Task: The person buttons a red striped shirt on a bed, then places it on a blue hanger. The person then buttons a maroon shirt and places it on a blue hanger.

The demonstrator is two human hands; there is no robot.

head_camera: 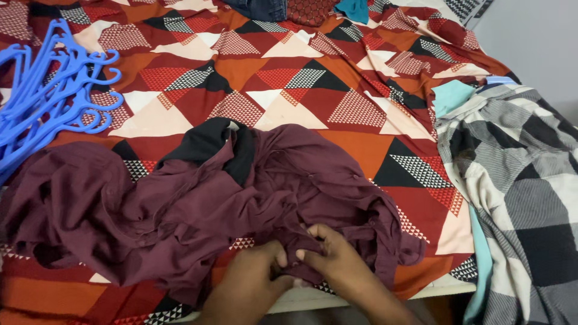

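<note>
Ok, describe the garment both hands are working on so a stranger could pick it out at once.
Start from the bed sheet patterned in red, orange, black and cream triangles. On its near edge lies a crumpled maroon garment, with the left hand and right hand pinching its hem. Unlike the grey-and-black checked cloth to the right, it is plain dark maroon with a black collar part.

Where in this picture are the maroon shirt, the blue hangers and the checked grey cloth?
maroon shirt (198, 204), head view, on its crumpled middle.
blue hangers (45, 96), head view, on the stacked hooks.
checked grey cloth (518, 174), head view, on its upper folds.
</note>
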